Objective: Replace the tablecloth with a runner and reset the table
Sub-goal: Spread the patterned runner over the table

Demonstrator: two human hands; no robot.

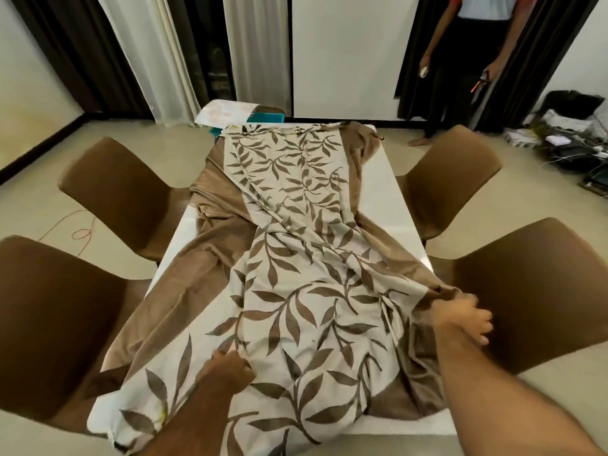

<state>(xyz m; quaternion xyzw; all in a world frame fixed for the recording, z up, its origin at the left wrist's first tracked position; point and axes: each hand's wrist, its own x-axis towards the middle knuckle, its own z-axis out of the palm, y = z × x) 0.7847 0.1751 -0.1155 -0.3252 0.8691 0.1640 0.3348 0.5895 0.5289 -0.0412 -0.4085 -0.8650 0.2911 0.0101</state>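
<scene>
A cream cloth with brown leaf print and plain brown borders (296, 245) lies bunched and creased along the white table (399, 205), running from the far end to the near edge. My left hand (228, 365) grips a fold of the leaf-printed part near the front. My right hand (465, 315) grips the cloth's brown edge at the table's right side, and the fabric is drawn taut toward it. Bare white tabletop shows on both sides of the cloth.
Brown chairs stand at the table: two on the left (115, 189) (49, 320), two on the right (454, 169) (539, 291). A person (473, 60) stands at the far right. A teal box with papers (243, 115) sits beyond the table. Cables and clutter (572, 139) lie on the floor.
</scene>
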